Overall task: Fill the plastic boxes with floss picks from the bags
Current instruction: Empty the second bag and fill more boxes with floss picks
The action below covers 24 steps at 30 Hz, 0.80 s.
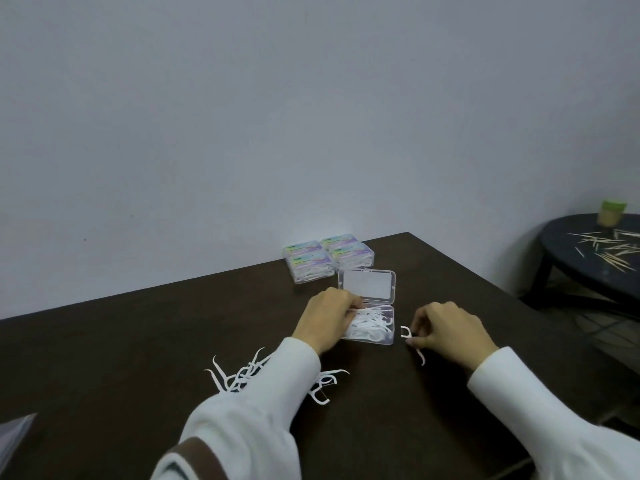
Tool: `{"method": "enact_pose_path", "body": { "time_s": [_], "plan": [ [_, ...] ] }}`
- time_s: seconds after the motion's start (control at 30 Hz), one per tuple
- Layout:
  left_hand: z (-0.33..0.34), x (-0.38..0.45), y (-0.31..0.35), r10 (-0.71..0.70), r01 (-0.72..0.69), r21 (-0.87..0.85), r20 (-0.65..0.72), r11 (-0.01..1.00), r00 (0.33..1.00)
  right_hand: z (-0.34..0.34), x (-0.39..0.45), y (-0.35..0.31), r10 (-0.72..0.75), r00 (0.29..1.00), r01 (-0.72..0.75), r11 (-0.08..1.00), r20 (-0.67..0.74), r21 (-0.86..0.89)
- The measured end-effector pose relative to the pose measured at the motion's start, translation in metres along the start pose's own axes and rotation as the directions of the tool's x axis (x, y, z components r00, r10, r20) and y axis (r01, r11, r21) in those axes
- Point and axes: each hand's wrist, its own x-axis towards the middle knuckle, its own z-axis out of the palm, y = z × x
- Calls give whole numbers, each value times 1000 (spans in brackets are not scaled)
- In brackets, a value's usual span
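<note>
Filling step: left hand (330, 315) grips open plastic box (372, 327), right hand (446, 329) pinches one floss pick (412, 341) just right of it; next, likely into the box.

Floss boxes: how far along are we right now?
Done: four closed boxes sit stacked by the wall. In hand: the open box is partly filled; the left hand steadies it while the right hand pinches one floss pick beside it. Left: the loose picks near the left sleeve.
</note>
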Motion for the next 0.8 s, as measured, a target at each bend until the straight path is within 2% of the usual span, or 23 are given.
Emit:
{"method": "enact_pose_path", "body": {
  "time_s": [0.1, 0.17, 0.3, 0.4, 0.47, 0.57, 0.63, 0.73, 0.8],
  "plan": [
    [6, 3, -1, -28, 28, -15, 1, 999, 1000, 2, 1, 1, 53, 998, -51, 998, -44, 37],
    [8, 4, -2, -46, 46, -69, 0, 997, 999, 2, 3, 3, 75, 997, -75, 997, -11, 30],
    [8, 6, -5, -78, 65, -311, -31, 948, 996, 5, 6, 5, 38, 998, -35, 998, 60, -51],
    [4, 2, -8, -125, 65, -502, -88, 862, 988, 1, 3, 5, 3, 1000, -3, 1000, 28, 3],
    [1, -2, -11, -170, 72, -564, -123, 823, 978, -3, 1, 5, -19, 999, 22, 997, -45, 74],
    [-2, -8, -20, -221, 95, -548, -169, 831, 960, -6, 2, 2, -78, 977, 110, 982, -199, 156],
    [-2, -13, -27, -242, 134, -529, -140, 838, 960, -8, 2, -5, -139, 957, 185, 968, -254, 168],
    [1, -19, -34, -230, 175, -501, -50, 847, 972, -6, 6, -23, -217, 933, 264, 955, -286, 136],
    [3, -21, -34, -222, 169, -484, -53, 858, 974, -3, 12, -34, -242, 931, 284, 951, -274, 125]
  ]
}}
